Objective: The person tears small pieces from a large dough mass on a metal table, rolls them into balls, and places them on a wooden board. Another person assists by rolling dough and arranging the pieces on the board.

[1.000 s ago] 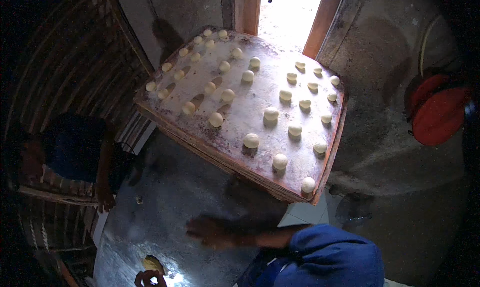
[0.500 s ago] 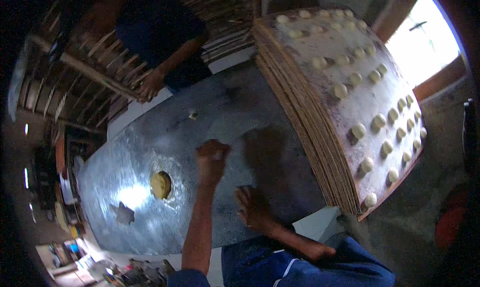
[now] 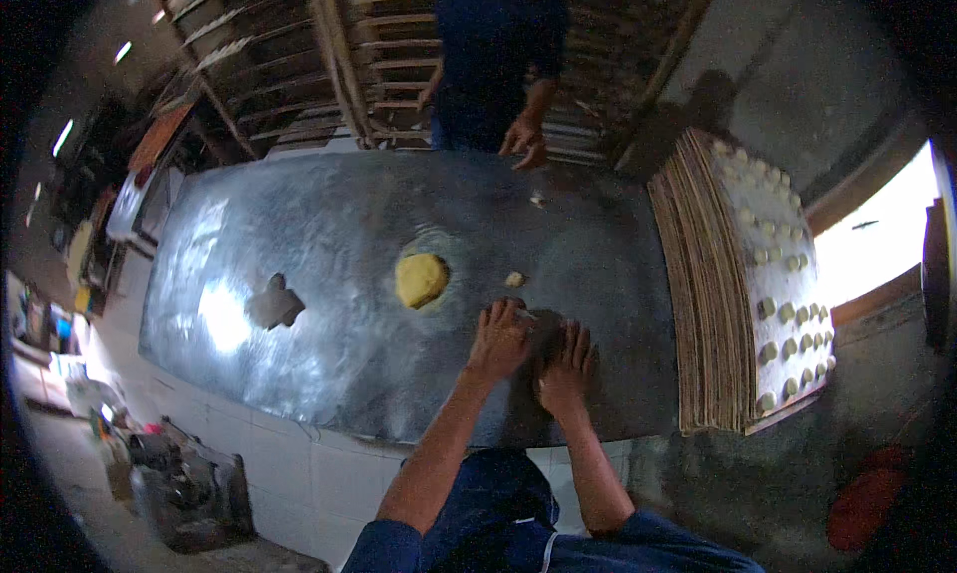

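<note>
My left hand (image 3: 499,342) rests low over the dark metal tabletop (image 3: 349,374), fingers reaching forward and slightly bent. A pale speck shows by its fingertips; whether it is dough I cannot tell. Beside it my right hand (image 3: 565,376) lies with fingers stretched out on the surface, nothing visible in it. Just beyond my left fingertips sits a small dough piece (image 3: 515,279). To the left is a large yellow dough lump (image 3: 422,280). Another small pale piece (image 3: 538,200) lies near the far edge.
Across the table stands a person in dark clothes, one hand (image 3: 525,141) over the edge. At right rises a stack of wooden boards (image 3: 710,294), its top holding rows of dough balls (image 3: 788,314). A dark irregular patch (image 3: 275,302) marks the table's left. A dark container (image 3: 194,488) stands lower left.
The view has swung, so the table looks level and the boards sit farther right. My hands have come closer together; my left hand's fingers have straightened from a curled shape.
</note>
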Available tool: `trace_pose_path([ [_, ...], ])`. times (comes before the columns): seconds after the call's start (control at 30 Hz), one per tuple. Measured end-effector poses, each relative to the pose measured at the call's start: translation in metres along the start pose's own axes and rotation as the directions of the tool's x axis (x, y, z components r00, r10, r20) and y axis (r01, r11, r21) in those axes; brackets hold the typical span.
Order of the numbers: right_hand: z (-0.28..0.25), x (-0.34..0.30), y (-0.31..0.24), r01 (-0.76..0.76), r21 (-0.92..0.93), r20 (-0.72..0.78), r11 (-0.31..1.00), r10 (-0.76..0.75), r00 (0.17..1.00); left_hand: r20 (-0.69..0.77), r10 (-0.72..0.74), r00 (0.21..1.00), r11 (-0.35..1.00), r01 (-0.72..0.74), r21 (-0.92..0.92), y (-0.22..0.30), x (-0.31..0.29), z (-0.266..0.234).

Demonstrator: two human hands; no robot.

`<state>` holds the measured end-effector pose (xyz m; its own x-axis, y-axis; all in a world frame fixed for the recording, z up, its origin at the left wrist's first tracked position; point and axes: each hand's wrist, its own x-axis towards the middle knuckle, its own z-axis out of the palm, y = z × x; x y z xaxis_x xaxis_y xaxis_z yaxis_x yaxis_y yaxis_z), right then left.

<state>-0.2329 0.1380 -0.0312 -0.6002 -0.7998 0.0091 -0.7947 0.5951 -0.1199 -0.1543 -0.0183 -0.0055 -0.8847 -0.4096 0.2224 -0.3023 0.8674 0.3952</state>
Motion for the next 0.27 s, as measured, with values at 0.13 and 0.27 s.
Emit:
trace_pose_path([
  [0.13,0.008,-0.056,-0.011,0.013,0.152,0.05,0.988,-0.021,0.998,-0.145,-0.126,0.981,0.952,0.079,-0.296,-0.021,-0.147,-0.062],
  [0.27,0.031,0.002,-0.18,-0.331,0.004,0.209,0.944,0.323,0.923,-0.013,-0.539,0.842,0.579,0.36,-0.732,-0.044,-0.384,-0.1],
])
